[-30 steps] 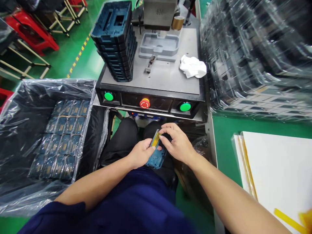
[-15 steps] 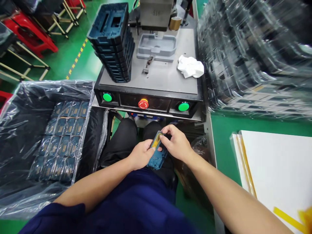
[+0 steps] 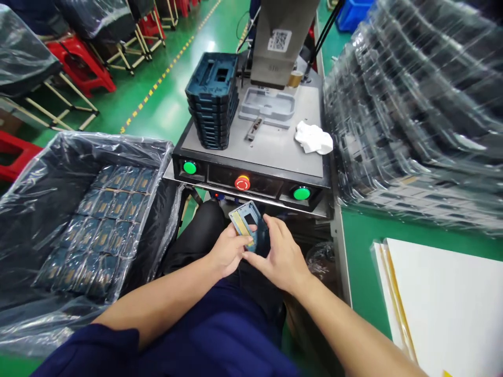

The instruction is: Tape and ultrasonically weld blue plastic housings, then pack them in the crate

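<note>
A blue plastic housing [image 3: 253, 242] with a rectangular cutout is tilted up above my lap. Along its left side runs a yellow strip [image 3: 240, 223]. My left hand [image 3: 230, 248] grips the housing's lower left part, thumb across the front near the strip's lower end. Cupped around the right side is my right hand [image 3: 281, 254], its thumb at the bottom edge and its fingers by the upper right edge. The fingers behind the housing are hidden.
Ahead stands a press [image 3: 271, 68] with a grey fixture [image 3: 267, 104], a stack of blue housings [image 3: 212, 99], a white cloth [image 3: 313, 137], green buttons [image 3: 302, 193] and a red stop button [image 3: 242, 183]. A plastic-lined bin [image 3: 157, 152] holds wrapped parts at left; clear trays [image 3: 393, 131] rise at right.
The housing has turned and risen, so its cutout now shows. My right fingers have left the yellow strip and spread around the housing's right side. The camera view has shifted.
</note>
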### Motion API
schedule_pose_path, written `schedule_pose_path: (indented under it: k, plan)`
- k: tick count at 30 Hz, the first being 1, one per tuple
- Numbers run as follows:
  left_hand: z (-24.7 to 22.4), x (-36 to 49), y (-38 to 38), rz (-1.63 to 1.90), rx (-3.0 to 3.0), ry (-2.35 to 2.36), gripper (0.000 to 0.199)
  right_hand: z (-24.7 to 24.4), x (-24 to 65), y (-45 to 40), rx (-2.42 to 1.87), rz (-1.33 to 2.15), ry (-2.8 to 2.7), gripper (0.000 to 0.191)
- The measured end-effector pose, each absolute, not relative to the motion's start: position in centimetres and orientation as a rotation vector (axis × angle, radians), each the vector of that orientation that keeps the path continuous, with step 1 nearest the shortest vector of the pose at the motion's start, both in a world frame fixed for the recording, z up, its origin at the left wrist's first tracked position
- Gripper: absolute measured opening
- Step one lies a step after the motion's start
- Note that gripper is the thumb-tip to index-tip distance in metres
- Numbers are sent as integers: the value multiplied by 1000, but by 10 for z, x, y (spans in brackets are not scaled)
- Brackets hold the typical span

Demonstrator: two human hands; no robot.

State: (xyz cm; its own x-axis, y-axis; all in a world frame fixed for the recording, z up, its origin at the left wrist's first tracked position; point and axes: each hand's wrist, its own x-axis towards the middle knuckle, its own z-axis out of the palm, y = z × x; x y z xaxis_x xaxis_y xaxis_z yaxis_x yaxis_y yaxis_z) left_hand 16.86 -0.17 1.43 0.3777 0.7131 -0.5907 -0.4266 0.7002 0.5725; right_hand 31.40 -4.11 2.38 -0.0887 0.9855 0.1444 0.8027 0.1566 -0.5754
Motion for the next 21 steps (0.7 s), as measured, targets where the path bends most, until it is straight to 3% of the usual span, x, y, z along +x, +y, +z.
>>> schedule_pose_path:
  k: [5, 10, 13, 17, 21]
  plan:
    - [20, 164, -1, 749, 351, 842, 42, 28, 307, -43, -1737, 385, -1999, 77]
    - [9, 136, 12, 793, 949, 824, 38, 64, 325, -11, -1685, 219, -2016, 68]
    - [-20, 109, 23, 788, 1552, 1206, 30, 95, 346, 34, -1721, 75, -1989, 66]
    - [-73, 83, 27, 560, 2053, 1619, 47, 124, 374, 112, -1870, 12, -1946, 68]
    - [-104, 76, 21, 350, 2215, 1695, 54, 138, 391, 184, -2051, 110, -1902, 66]
